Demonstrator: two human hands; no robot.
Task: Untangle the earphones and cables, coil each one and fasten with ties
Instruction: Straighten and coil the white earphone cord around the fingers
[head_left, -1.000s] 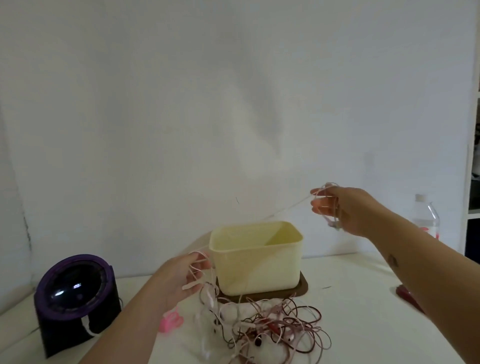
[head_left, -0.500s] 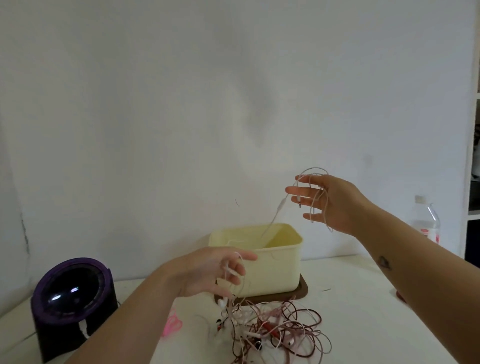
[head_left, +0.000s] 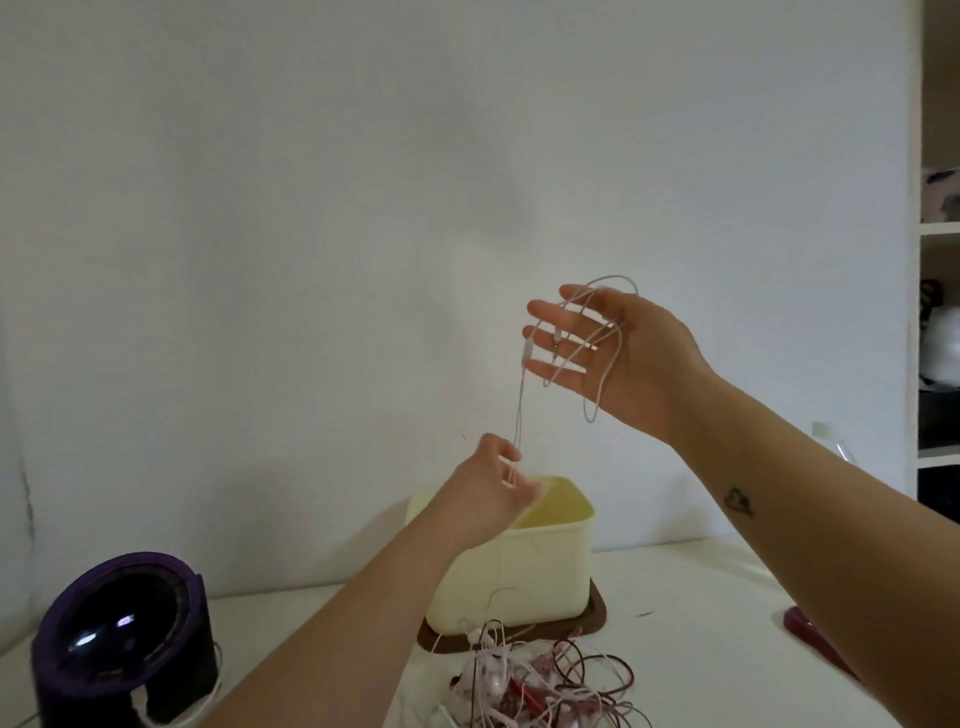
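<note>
Carries the white earphone cable (head_left: 519, 405) in loose loops across the right hand (head_left: 623, 358), fingers straight and spread, nothing clenched. Pinches the same cable lower down with the left hand (head_left: 493, 486), thumb and fingertips closed on the doubled strand.

Sets the left hand at about 7 o'clock from the right, near but apart, with the taut stretch nearly vertical between them: long axis 12 to 6, tilted a little. Looks like winding under way, so the next wrap probably means lifting the pinched strand toward 1 o'clock and over the spread fingers. Left hand nearer the free length, right hand serving as the spool.

Leaves the tangle (head_left: 545, 686) on the table (head_left: 701, 597) at 6 o'clock from the left hand, just in front of the cream container (head_left: 540, 561) and its brown lid (head_left: 597, 616) underneath.

Cannot tell whether the strand below the pinch runs down into the tangle: hidden behind the left hand and forearm, and pale against the container. Shows a small inline piece (head_left: 527, 349) by the right fingertips, but no earbud or plug clear enough to name. Loses the tangle's near edge at the bottom of the frame.
</note>
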